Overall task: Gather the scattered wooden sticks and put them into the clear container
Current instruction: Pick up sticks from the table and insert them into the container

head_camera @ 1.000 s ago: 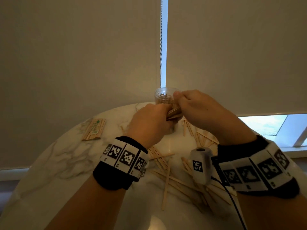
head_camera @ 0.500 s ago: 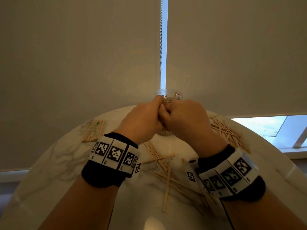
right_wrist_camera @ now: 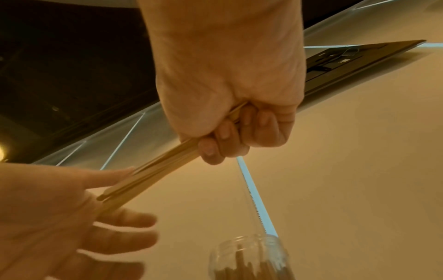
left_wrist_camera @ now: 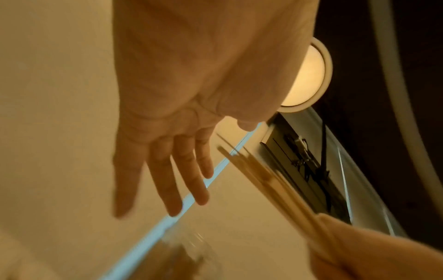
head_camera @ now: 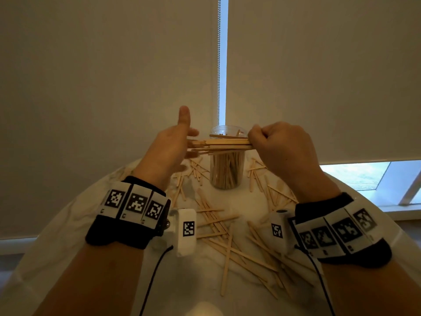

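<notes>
Head view: bundle of pale wooden sticks (head_camera: pixel 224 144) clenched in my right hand (head_camera: pixel 281 148), level above clear round plastic container (head_camera: pixel 226 172) on white marble table (head_camera: pixel 68 224). My left hand (head_camera: pixel 169 148) flat, palm against stick ends. Left wrist view: fingers (left_wrist_camera: pixel 167 181) straight, holding nothing. Right wrist view: fist wrapped round sticks.

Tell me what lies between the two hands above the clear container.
A bundle of wooden sticks spans the gap: the right hand grips one end, the other end meets the open left hand's palm. The head view shows it, just above the clear container.
</notes>
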`<state>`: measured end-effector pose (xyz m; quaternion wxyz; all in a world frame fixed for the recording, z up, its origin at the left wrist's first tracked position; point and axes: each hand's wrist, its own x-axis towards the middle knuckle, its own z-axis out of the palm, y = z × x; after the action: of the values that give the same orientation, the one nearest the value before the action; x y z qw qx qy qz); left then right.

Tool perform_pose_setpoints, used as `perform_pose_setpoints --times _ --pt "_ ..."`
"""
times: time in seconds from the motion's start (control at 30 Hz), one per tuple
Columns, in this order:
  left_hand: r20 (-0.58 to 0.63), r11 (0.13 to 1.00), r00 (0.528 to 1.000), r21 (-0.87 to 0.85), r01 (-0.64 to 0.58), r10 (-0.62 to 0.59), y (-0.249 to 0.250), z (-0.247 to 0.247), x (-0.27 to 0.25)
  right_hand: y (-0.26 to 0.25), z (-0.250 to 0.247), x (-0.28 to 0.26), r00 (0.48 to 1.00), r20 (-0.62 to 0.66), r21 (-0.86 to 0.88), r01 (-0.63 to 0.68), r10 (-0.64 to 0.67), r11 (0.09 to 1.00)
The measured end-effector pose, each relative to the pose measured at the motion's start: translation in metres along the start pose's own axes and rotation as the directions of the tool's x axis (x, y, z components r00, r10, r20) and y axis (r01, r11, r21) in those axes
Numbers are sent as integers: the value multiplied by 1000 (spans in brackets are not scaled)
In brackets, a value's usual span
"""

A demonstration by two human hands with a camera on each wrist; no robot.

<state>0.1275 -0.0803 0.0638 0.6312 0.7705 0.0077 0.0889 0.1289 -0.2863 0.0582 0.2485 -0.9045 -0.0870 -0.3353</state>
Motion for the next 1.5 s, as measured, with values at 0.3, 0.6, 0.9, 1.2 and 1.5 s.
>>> perform_pose_setpoints --times 0.3,0.6,0.9,1.2,1.5 --pt "138 910 990 -414 28 32 5 34 -23 -23 8 -8 1000 -10 -82 7 -8 997" --pt "-62 880 974 -420 -222 216 -2 35 -20 -35 4 -13 997 68 4 47 -47 999" --pt "175 951 981 -309 -30 87 0 26 -16 -18 0 -6 996 92 86 15 -23 996" --pt "195 859 980 -496 126 -31 -7 30 -9 -15 12 -6 998 -34 -4 59 -59 998" --pt "-25 966 993 -234 106 -115 -42 31 23 34 -11 31 972 -140 -58 -197 188 979"
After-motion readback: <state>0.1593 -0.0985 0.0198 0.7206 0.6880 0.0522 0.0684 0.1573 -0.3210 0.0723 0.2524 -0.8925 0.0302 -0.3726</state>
